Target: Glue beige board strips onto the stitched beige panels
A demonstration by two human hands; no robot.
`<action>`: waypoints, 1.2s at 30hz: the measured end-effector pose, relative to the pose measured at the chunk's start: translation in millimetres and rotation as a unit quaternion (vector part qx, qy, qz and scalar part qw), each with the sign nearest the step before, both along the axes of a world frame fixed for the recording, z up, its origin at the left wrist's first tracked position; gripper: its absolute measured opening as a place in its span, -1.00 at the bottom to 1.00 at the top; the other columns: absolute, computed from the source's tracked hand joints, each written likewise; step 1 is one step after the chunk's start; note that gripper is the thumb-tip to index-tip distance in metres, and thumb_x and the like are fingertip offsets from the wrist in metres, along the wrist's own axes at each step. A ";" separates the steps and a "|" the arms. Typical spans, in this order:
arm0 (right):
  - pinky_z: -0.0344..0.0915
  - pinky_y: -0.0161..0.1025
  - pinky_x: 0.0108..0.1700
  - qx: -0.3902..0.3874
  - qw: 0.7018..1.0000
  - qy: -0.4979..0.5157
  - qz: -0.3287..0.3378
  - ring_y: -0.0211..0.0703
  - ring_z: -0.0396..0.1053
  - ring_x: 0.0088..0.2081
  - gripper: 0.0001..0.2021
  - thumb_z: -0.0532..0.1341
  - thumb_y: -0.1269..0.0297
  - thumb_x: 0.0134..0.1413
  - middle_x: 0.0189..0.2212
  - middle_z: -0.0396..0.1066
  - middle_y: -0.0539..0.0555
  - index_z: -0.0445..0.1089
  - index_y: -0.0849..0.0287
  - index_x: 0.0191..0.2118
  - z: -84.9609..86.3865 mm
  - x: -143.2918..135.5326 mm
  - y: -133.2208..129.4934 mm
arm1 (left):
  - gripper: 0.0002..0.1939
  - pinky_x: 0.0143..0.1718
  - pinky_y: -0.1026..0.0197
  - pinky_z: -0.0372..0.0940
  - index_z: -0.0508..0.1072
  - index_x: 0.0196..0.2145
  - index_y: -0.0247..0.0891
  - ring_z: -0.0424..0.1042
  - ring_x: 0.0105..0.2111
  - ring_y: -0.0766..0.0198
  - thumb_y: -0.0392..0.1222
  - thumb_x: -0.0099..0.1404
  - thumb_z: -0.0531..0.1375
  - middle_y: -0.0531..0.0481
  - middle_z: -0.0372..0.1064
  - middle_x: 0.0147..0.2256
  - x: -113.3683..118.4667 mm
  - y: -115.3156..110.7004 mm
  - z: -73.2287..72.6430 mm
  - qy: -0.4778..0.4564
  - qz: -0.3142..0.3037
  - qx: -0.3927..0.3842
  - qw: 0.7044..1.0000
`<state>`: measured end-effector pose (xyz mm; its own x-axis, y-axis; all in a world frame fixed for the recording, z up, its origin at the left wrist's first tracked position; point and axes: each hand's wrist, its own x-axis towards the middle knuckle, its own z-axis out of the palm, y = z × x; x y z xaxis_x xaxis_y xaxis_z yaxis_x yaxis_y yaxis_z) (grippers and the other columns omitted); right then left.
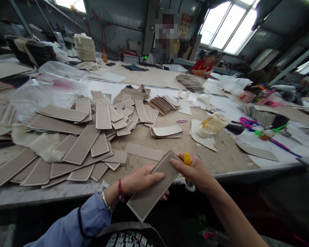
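Note:
A long taupe panel with a pale edge [154, 188] is held at a slant just off the table's front edge. My left hand [141, 180] grips its left side, thumb on top and fingertips showing beneath. My right hand [195, 169] pinches the panel's upper end between thumb and fingers. The same hand also holds a yellow-handled tool [187, 161], whose whitish, ragged lower end points down. Behind the held panel a flat taupe strip [143, 151] lies on the table. Left of my hands, many similar panels [82, 144] are piled loosely.
A small tub with a crusted cream-coloured rim [206, 129] stands on scrap at the right. Nearby are a stack of curved pale pieces [167, 131] and a fanned brown stack [162, 104]. Clear plastic bags [51, 87] lie at left. A person in red [202, 67] sits across the table.

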<state>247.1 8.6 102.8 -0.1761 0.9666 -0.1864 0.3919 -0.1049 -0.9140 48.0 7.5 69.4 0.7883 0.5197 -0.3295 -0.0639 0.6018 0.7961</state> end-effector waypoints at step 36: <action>-0.03 -0.40 -0.60 -0.040 0.997 0.011 -0.066 -0.40 0.00 -0.65 -0.66 0.13 -0.02 0.05 -0.71 0.08 -0.16 0.15 0.15 -0.50 -4.1 14.4 3.2 | -0.55 -0.32 0.32 0.23 0.41 -0.20 -0.30 0.35 -0.31 0.26 0.09 0.06 0.27 -0.01 0.42 -0.31 -54.4 14.2 -10.9 0.183 0.149 0.162 0.958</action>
